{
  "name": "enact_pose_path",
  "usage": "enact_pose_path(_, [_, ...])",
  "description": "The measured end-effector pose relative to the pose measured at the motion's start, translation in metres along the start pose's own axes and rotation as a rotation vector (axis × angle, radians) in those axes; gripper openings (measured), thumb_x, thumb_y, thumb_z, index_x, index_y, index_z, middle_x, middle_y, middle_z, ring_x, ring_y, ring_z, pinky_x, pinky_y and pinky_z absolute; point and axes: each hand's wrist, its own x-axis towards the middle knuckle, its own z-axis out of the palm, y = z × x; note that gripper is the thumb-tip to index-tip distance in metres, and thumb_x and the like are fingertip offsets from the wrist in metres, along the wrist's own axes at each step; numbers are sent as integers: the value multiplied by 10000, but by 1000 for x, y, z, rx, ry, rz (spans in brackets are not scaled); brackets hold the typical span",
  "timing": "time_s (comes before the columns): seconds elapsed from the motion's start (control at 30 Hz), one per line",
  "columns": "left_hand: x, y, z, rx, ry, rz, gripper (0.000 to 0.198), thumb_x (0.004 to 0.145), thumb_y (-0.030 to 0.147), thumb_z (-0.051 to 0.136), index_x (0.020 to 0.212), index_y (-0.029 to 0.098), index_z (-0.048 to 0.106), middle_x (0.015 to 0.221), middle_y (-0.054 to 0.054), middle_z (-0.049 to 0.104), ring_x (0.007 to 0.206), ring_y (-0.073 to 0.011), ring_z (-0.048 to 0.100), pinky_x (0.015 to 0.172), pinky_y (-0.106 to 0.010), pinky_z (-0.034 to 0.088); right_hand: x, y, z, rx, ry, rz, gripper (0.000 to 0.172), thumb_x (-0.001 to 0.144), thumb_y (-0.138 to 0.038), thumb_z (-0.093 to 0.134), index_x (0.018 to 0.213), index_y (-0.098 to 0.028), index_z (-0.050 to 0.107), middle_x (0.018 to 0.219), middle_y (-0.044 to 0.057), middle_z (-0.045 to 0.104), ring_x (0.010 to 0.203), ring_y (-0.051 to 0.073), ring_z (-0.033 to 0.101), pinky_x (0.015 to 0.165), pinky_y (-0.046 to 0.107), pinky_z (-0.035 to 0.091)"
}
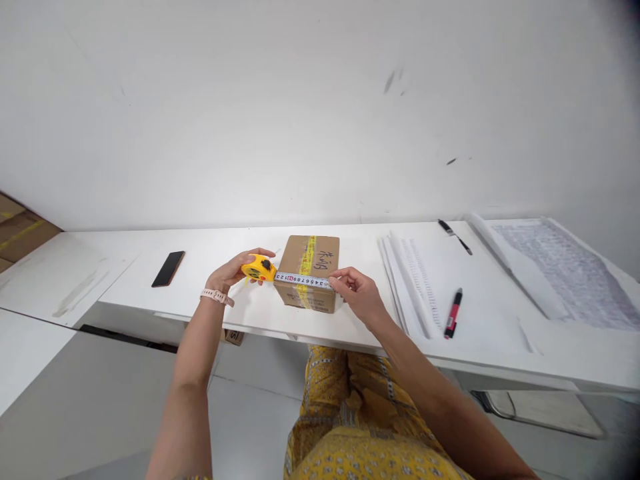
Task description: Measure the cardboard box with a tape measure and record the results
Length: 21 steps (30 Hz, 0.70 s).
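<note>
A small cardboard box [323, 252] with yellow tape and handwriting on its top sits on the white table in front of me. My left hand [233, 270], with a pale strap on its wrist, is closed around the yellow tape measure [258, 268] at the box's left side. From its case the white blade [303, 279] runs across the top of the box along the near edge, numbers showing. At the box's right edge my right hand [357, 291] pinches the end of the blade between thumb and fingers.
A dark phone [169, 269] lies left on the table [130, 267]. To the right are stacked papers [417, 283], a red-and-black marker [453, 313], a black pen [455, 237] and written sheets [565, 267]. A wall stands behind; another cardboard box [23, 233] is far left.
</note>
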Motion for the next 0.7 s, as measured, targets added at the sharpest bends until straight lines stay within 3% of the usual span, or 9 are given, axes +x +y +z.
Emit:
enact_pose_path(0.17, [3, 4, 0, 19, -34, 24, 622, 790, 543, 640, 1236, 110, 622, 950, -167, 732, 684, -207, 663, 584, -281, 486, -2, -6, -2, -59, -55, 25, 339, 805, -535, 633, 761, -201, 601, 606, -22, 551, 562, 131, 469, 541, 273, 360])
enact_pose_path(0.3, [-9, 21, 10, 112, -75, 32, 677, 741, 532, 680, 1280, 128, 612, 1082, -167, 699, 755, -211, 661, 593, -261, 477, -2, -35, -12, -366, -107, -84, 287, 866, -473, 542, 753, -210, 570, 638, -9, 590, 564, 137, 486, 541, 272, 340])
enact_pose_path(0.43, [-41, 34, 48, 291, -190, -3, 768, 635, 397, 803, 1348, 217, 579, 1288, -124, 613, 1031, -271, 608, 813, -333, 509, -3, -77, -26, -585, -207, -253, 206, 908, -375, 496, 792, -219, 567, 631, -28, 573, 571, 131, 488, 570, 269, 332])
enact_pose_path(0.5, [-62, 29, 76, 259, -212, -54, 790, 607, 377, 825, 1340, 214, 580, 1218, -120, 632, 963, -264, 615, 774, -343, 520, -4, -92, -32, -622, -307, -291, 208, 921, -370, 497, 796, -225, 578, 603, -36, 548, 567, 129, 484, 576, 268, 337])
enact_pose_path(0.6, [-90, 3, 114, -66, -101, -52, 749, 618, 475, 793, 1289, 200, 606, 1116, -147, 647, 865, -269, 631, 619, -321, 524, -1, -92, -34, -509, -413, -329, 252, 937, -438, 494, 880, -240, 637, 691, -6, 615, 645, 153, 552, 613, 283, 407])
enact_pose_path(0.7, [-104, -31, 128, -373, 173, 99, 777, 548, 527, 815, 1228, 198, 635, 1111, -160, 659, 764, -264, 651, 541, -331, 529, 7, -69, -31, -362, -370, -438, 387, 928, -527, 505, 1196, -271, 619, 1063, 69, 691, 976, 235, 634, 827, 379, 492])
